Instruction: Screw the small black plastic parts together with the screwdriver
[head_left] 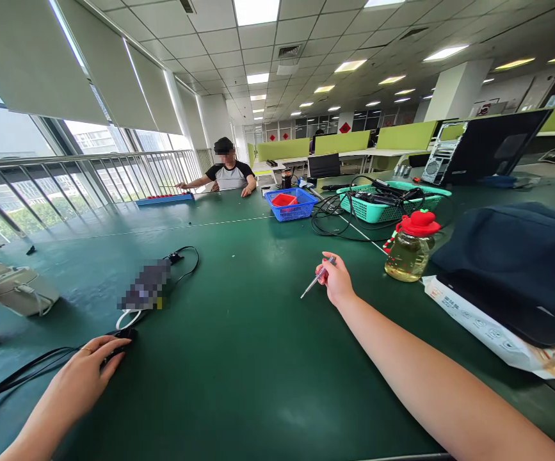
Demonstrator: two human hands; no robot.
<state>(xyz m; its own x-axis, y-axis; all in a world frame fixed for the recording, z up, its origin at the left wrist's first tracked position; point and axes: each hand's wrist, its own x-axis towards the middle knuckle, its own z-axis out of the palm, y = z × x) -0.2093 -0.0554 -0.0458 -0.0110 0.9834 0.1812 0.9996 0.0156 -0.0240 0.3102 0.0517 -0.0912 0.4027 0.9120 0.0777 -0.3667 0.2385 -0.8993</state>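
Left to right: the left hand (pixel 80 371), fingers bent over one black cabled object (pixel 129 333), grip indeterminable; one blue basket (pixel 291 212), farther back; one slim screwdriver (pixel 312 285), tip slanting down over the green table (pixel 239 371), pinched by the right hand (pixel 337 280). Apparent step: steadying the tool; moving it calls for a firm pinch. One turquoise basket (pixel 376 212); one red-lidded bottle (pixel 408 256).
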